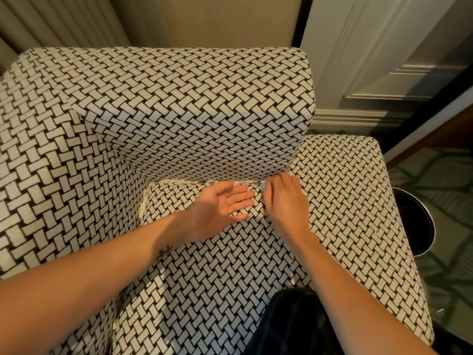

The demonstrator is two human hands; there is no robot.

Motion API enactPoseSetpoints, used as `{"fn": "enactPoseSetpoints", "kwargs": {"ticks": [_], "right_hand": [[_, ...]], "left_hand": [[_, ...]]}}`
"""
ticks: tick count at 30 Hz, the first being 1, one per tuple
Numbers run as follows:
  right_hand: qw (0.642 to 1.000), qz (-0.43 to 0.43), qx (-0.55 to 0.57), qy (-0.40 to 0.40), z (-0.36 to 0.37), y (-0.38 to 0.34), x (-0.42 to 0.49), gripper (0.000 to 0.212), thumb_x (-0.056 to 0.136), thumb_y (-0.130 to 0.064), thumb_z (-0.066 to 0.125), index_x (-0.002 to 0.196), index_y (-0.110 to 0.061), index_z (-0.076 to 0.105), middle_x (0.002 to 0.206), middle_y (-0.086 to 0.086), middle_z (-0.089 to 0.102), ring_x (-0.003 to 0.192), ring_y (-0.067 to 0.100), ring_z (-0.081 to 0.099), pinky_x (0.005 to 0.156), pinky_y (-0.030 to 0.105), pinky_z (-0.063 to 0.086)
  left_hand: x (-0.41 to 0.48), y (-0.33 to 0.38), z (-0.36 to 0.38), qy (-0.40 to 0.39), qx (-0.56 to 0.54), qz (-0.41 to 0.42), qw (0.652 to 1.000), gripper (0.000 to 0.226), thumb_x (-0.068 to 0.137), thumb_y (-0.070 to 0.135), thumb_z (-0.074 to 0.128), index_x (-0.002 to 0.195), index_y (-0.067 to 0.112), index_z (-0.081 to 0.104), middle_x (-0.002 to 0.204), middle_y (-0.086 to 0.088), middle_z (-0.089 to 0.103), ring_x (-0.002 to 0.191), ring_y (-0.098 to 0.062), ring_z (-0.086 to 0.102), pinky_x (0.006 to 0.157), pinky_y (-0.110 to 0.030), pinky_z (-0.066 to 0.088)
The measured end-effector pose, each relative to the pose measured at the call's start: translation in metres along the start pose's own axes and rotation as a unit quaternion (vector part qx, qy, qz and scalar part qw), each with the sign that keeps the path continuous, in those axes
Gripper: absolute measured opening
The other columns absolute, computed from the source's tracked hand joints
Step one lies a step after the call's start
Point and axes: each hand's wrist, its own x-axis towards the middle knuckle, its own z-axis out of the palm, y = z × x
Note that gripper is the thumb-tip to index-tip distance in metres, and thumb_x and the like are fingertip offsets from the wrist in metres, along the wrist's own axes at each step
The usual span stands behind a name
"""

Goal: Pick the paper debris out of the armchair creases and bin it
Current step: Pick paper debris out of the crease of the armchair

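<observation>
The armchair (204, 111), covered in a black-and-cream woven pattern, fills most of the view. Both hands are down on its seat cushion (217, 278) near the back crease. The left hand (217, 211) lies palm up with its fingers straight and together, so its grip is fully open and holds nothing. The right hand (284, 201) is palm down at the rear right corner of the seat, just beside the armrest (345, 188). Its grip is closed, with fingers curled in and pinching a small pale paper scrap (262, 187) right at the crease. More pale paper bits (179, 181) lie along the crease under the backrest, and some line the seat's left edge too. A dark round bin (419, 226) stands on the green carpet (448, 175) beside the right armrest — well apart from both hands.
</observation>
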Motion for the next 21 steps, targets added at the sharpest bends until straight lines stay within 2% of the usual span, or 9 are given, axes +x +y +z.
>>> {"fn": "enactPoseSetpoints", "kwargs": {"ticks": [2, 4, 6, 9, 13, 15, 17, 19, 21], "right_hand": [[0.996, -0.021, 0.055, -0.061, -0.001, 0.0, -0.007, 0.025, 0.105, -0.029, 0.045, 0.106, -0.018, 0.068, 0.098, -0.005, 0.058, 0.096, 0.013, 0.045, 0.081, 0.032, 0.046], [0.992, -0.059, 0.064, -0.086, -0.001, 0.004, -0.013, 0.026, 0.104, -0.031, 0.049, 0.116, -0.02, 0.071, 0.099, -0.008, 0.059, 0.097, 0.012, 0.044, 0.084, 0.032, 0.045], [0.992, -0.081, 0.063, -0.07, -0.001, 0.008, -0.017, 0.026, 0.102, -0.032, 0.055, 0.12, -0.023, 0.072, 0.094, -0.01, 0.058, 0.094, 0.013, 0.046, 0.079, 0.032, 0.047], [0.99, -0.111, 0.058, -0.065, 0.002, 0.013, -0.024, 0.027, 0.102, -0.033, 0.055, 0.121, -0.025, 0.073, 0.095, -0.011, 0.058, 0.093, 0.013, 0.046, 0.078, 0.033, 0.047], [0.991, -0.036, 0.117, -0.054, 0.001, 0.017, -0.024, 0.031, 0.104, -0.028, 0.053, 0.128, -0.019, 0.069, 0.105, -0.011, 0.061, 0.104, 0.008, 0.046, 0.091, 0.029, 0.043], [0.996, -0.019, 0.081, -0.04, -0.001, 0.019, -0.02, 0.034, 0.104, -0.023, 0.051, 0.133, -0.013, 0.065, 0.122, -0.003, 0.063, 0.118, 0.015, 0.048, 0.104, 0.038, 0.043], [0.997, -0.022, 0.035, -0.057, -0.002, 0.016, -0.015, 0.04, 0.103, -0.021, 0.048, 0.14, -0.01, 0.058, 0.14, 0.002, 0.057, 0.133, 0.02, 0.043, 0.115, 0.04, 0.035], [0.996, -0.029, -0.002, -0.089, -0.002, 0.012, -0.011, 0.043, 0.103, -0.024, 0.042, 0.143, -0.011, 0.053, 0.147, 0.002, 0.052, 0.138, 0.019, 0.037, 0.114, 0.039, 0.029], [0.993, -0.024, -0.044, -0.111, 0.001, 0.008, -0.006, 0.047, 0.101, -0.03, 0.036, 0.143, -0.012, 0.049, 0.146, 0.003, 0.049, 0.138, 0.02, 0.035, 0.111, 0.04, 0.029]], "left_hand": [[0.0, -0.001, 0.0, -0.004, 0.006, 0.003, 1.0, 0.049, 0.103, 0.034, 0.038, 0.138, 0.003, 0.051, 0.134, -0.014, 0.066, 0.129, -0.028, 0.058, 0.114, -0.052, 0.037], [0.0, -0.001, 0.001, 0.007, 0.029, 0.012, 0.999, 0.046, 0.105, 0.034, 0.034, 0.136, 0.004, 0.052, 0.133, -0.013, 0.067, 0.126, -0.028, 0.06, 0.111, -0.049, 0.042], [0.001, -0.002, 0.001, 0.028, 0.084, 0.034, 0.996, 0.044, 0.106, 0.031, 0.032, 0.133, 0.004, 0.054, 0.131, -0.013, 0.067, 0.115, -0.026, 0.063, 0.097, -0.041, 0.05], [0.003, -0.003, -0.001, 0.047, 0.143, 0.051, 0.987, 0.041, 0.105, 0.026, 0.037, 0.131, 0.0, 0.054, 0.13, -0.019, 0.066, 0.099, -0.026, 0.06, 0.079, -0.033, 0.051], [0.005, -0.003, -0.003, 0.056, 0.151, 0.045, 0.986, 0.039, 0.106, 0.026, 0.036, 0.13, 0.0, 0.054, 0.124, -0.018, 0.07, 0.092, -0.023, 0.063, 0.075, -0.032, 0.052], [0.005, -0.003, -0.003, 0.056, 0.15, 0.044, 0.986, 0.039, 0.106, 0.025, 0.036, 0.13, 0.0, 0.054, 0.122, -0.017, 0.071, 0.091, -0.022, 0.064, 0.075, -0.032, 0.052], [0.006, -0.003, -0.004, 0.055, 0.142, 0.043, 0.987, 0.039, 0.105, 0.024, 0.037, 0.13, 0.0, 0.054, 0.12, -0.016, 0.072, 0.093, -0.024, 0.064, 0.076, -0.033, 0.053], [0.006, -0.002, -0.004, 0.057, 0.135, 0.04, 0.988, 0.04, 0.105, 0.026, 0.036, 0.13, 0.0, 0.054, 0.12, -0.016, 0.072, 0.097, -0.026, 0.064, 0.079, -0.036, 0.052], [0.005, -0.002, -0.005, 0.052, 0.139, 0.04, 0.988, 0.042, 0.106, 0.03, 0.035, 0.13, 0.002, 0.055, 0.122, -0.015, 0.072, 0.101, -0.027, 0.063, 0.086, -0.04, 0.052]]}}
